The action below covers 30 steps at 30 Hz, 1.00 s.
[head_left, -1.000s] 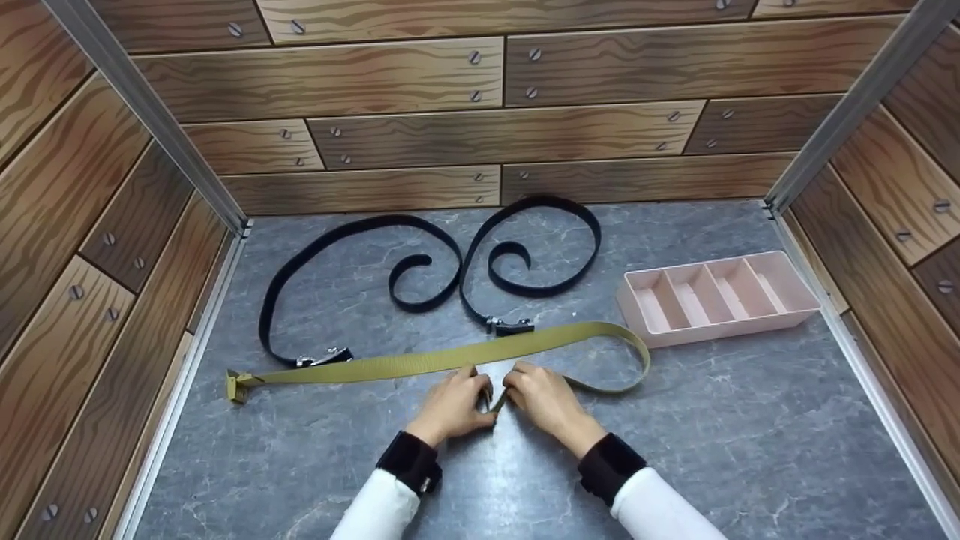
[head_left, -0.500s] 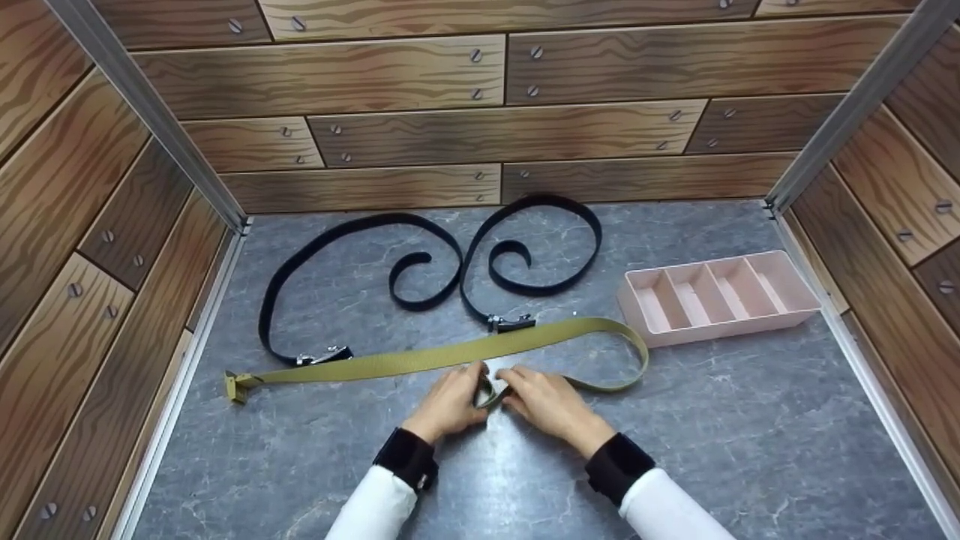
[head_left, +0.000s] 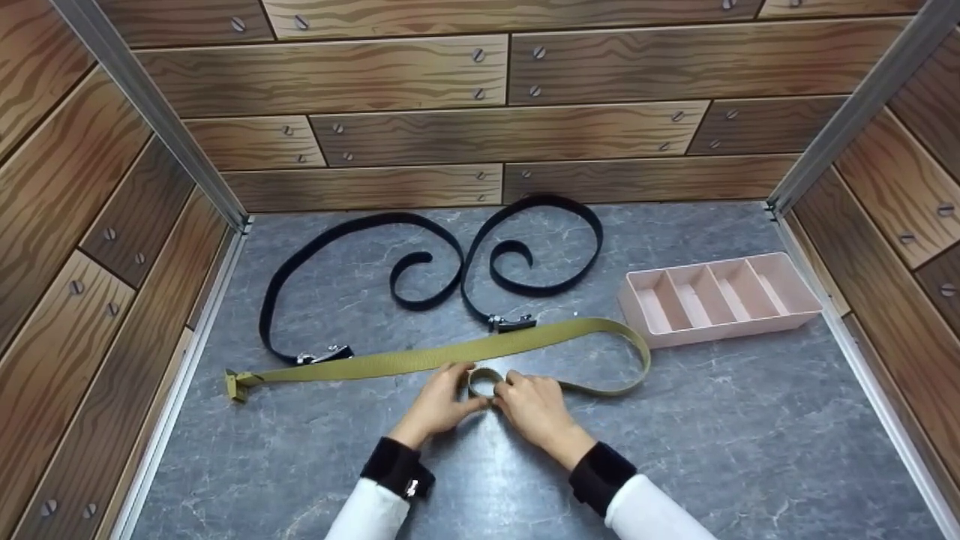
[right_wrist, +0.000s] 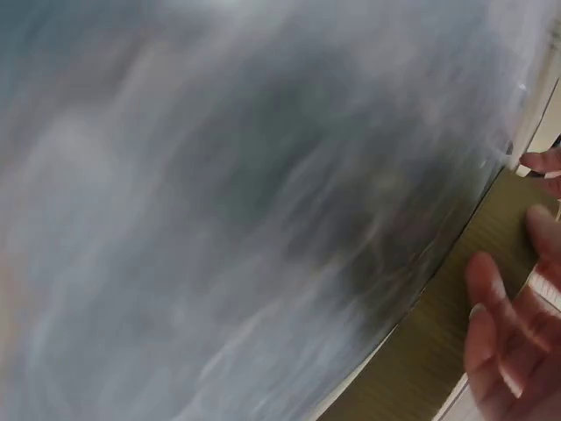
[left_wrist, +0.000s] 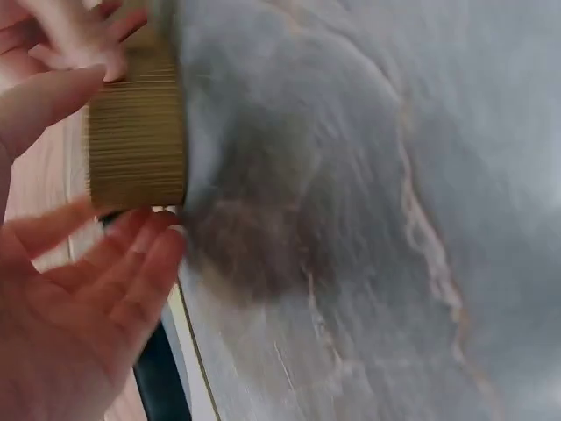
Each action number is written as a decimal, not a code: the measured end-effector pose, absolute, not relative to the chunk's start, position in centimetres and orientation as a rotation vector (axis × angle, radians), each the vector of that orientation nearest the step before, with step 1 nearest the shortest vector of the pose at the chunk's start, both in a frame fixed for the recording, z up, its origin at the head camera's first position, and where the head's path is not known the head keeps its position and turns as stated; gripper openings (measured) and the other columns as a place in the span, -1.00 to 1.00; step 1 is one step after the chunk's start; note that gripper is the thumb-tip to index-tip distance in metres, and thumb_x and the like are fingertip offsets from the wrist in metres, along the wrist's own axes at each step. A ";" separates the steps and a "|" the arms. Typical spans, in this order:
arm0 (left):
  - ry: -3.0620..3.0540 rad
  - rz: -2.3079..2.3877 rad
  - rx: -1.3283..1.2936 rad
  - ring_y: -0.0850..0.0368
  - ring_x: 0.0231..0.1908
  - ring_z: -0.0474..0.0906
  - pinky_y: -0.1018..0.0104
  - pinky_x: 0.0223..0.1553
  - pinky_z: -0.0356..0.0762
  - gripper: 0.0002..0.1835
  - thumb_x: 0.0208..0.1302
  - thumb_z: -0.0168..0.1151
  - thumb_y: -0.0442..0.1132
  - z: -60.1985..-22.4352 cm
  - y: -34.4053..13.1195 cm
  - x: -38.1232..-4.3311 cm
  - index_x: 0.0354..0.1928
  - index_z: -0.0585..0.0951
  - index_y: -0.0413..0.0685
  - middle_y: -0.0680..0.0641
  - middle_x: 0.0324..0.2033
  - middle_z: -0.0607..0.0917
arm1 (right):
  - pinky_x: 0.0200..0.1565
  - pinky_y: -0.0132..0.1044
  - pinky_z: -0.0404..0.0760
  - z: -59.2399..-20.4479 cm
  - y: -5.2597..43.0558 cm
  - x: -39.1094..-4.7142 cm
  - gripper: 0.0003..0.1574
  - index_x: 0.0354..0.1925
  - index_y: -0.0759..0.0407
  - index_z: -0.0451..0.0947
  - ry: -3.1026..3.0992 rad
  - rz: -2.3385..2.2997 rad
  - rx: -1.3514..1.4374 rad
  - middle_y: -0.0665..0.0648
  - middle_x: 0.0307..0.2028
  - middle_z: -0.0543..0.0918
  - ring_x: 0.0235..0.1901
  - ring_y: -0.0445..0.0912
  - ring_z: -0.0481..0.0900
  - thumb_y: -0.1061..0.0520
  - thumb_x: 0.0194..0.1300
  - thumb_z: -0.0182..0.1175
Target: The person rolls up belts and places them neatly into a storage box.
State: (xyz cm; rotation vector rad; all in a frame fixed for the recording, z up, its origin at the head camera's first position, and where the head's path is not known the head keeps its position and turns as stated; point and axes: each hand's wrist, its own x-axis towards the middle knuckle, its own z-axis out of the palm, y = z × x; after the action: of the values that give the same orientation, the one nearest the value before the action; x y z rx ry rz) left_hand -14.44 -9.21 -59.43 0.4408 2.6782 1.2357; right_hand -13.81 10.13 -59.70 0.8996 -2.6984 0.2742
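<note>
An olive webbing belt (head_left: 450, 356) lies on its edge across the grey floor, its metal buckle (head_left: 236, 385) at the left. Its near end is rolled into a small coil (head_left: 484, 381) between the two hands. Beside the coil's left, the left hand (head_left: 439, 401) has thumb and fingers spread around it; in the left wrist view the fingers look fairly straight and touch the rolled belt (left_wrist: 136, 140). From the right, the right hand (head_left: 536, 409) pinches the belt where it meets the coil; in the right wrist view its fingers lie against the strap (right_wrist: 438, 324).
Two black belts (head_left: 360, 221) (head_left: 536, 199) with clasp buckles lie loosely curled behind the olive belt. A pink divided box (head_left: 720, 300) stands at right, close to the belt's loop. Wood-patterned walls (head_left: 480, 135) enclose the back and sides.
The coil now shows as a round ring between the hands. The left hand has loosened and drawn slightly left and toward the body. The black belts and box have stayed put.
</note>
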 end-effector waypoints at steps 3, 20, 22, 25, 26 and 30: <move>2.559 1.382 0.169 0.00 -0.45 0.64 0.11 -0.34 0.62 -0.46 0.28 0.32 -0.16 -59.2 -9.1 -14.2 0.15 0.48 -0.41 -0.20 -0.39 0.67 | -0.67 -0.22 0.39 -59.5 9.5 -13.3 -0.79 -0.42 0.06 0.66 -2.730 0.269 0.798 0.02 -0.56 0.52 -0.69 -0.06 0.47 -0.03 0.13 0.42; 2.559 1.120 0.227 0.32 -0.80 0.43 0.45 -0.73 0.37 -0.62 0.05 0.28 -0.48 -59.0 -8.3 -16.0 -0.03 0.72 -0.11 0.10 -0.76 0.55 | -0.55 -0.30 0.46 -58.9 12.0 -14.9 -0.72 -0.14 -0.02 0.61 -2.817 0.366 1.267 -0.01 -0.34 0.42 -0.55 -0.16 0.42 -0.01 0.18 0.38; 2.525 1.096 0.316 0.31 -0.78 0.43 0.43 -0.72 0.38 -0.62 0.07 0.26 -0.48 -59.0 -8.5 -16.2 -0.05 0.74 -0.05 0.09 -0.71 0.55 | -0.56 -0.27 0.48 -58.9 12.1 -15.0 -0.68 -0.17 -0.02 0.60 -2.797 0.299 1.301 0.00 -0.35 0.42 -0.56 -0.14 0.45 -0.08 0.14 0.40; 2.492 1.111 0.386 0.31 -0.76 0.44 0.43 -0.70 0.39 -0.61 0.08 0.24 -0.49 -59.1 -8.6 -16.3 -0.06 0.75 -0.01 0.08 -0.67 0.55 | -0.55 -0.24 0.51 -59.0 12.0 -14.9 -0.71 -0.27 0.02 0.61 -2.766 0.246 1.319 0.01 -0.38 0.46 -0.55 -0.10 0.51 -0.09 0.13 0.41; 2.482 1.128 0.386 0.31 -0.76 0.45 0.43 -0.70 0.39 -0.61 0.09 0.23 -0.49 -59.2 -8.6 -16.3 -0.06 0.75 -0.02 0.08 -0.68 0.55 | -0.55 -0.23 0.51 -59.1 11.9 -14.9 -0.74 -0.31 0.03 0.61 -2.752 0.231 1.316 0.02 -0.39 0.48 -0.55 -0.09 0.52 -0.08 0.15 0.39; 2.491 1.268 0.273 0.23 -0.78 0.53 0.40 -0.73 0.44 -0.79 0.17 0.23 -0.44 -59.3 -7.8 -15.8 -0.15 0.71 -0.24 0.06 -0.72 0.58 | -0.58 -0.21 0.48 -59.2 11.7 -14.9 -0.78 -0.45 0.05 0.61 -2.706 0.201 1.253 0.03 -0.48 0.53 -0.58 -0.06 0.52 -0.03 0.17 0.38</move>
State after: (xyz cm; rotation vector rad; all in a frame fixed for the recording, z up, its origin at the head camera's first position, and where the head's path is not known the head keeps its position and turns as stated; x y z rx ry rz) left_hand -15.79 -7.75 -59.32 0.2734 2.4905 1.2675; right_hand -14.89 11.69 -59.19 1.2533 -2.7065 0.2009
